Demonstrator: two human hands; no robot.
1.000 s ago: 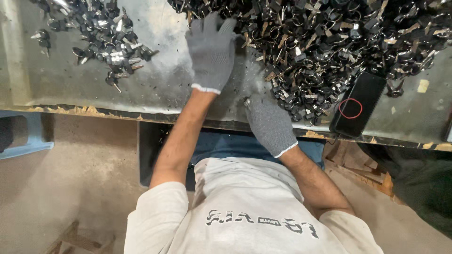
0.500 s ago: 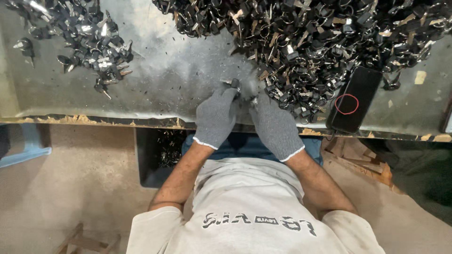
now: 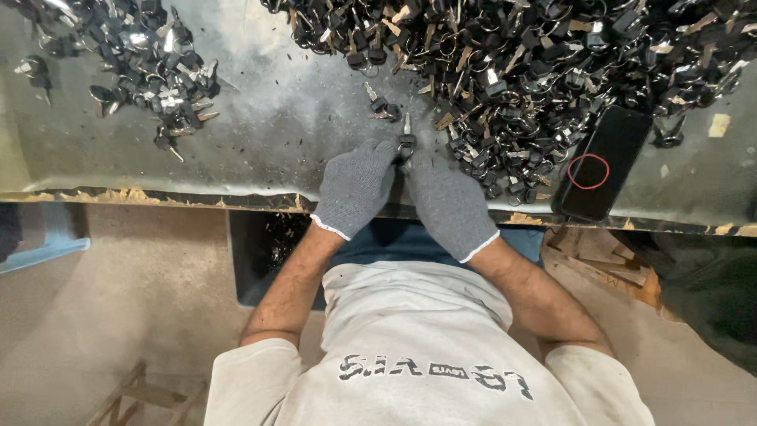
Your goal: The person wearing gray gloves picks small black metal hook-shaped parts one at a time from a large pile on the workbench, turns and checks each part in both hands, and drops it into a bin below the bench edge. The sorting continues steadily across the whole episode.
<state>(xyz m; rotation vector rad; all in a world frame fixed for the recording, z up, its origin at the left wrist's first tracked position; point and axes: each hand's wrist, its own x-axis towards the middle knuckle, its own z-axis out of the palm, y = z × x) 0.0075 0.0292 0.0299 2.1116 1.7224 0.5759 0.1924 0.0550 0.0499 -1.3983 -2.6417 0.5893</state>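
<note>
head view: the left hand (image 3: 356,188) and the right hand (image 3: 448,203), both in grey knit gloves, meet at the near edge of the metal table (image 3: 276,150). their fingertips close together on one black-headed key (image 3: 406,142), its blade pointing away from the person. a large heap of keys (image 3: 536,63) lies just right, a smaller pile (image 3: 150,63) far left. a black phone (image 3: 603,162) rests beside the heap.
</note>
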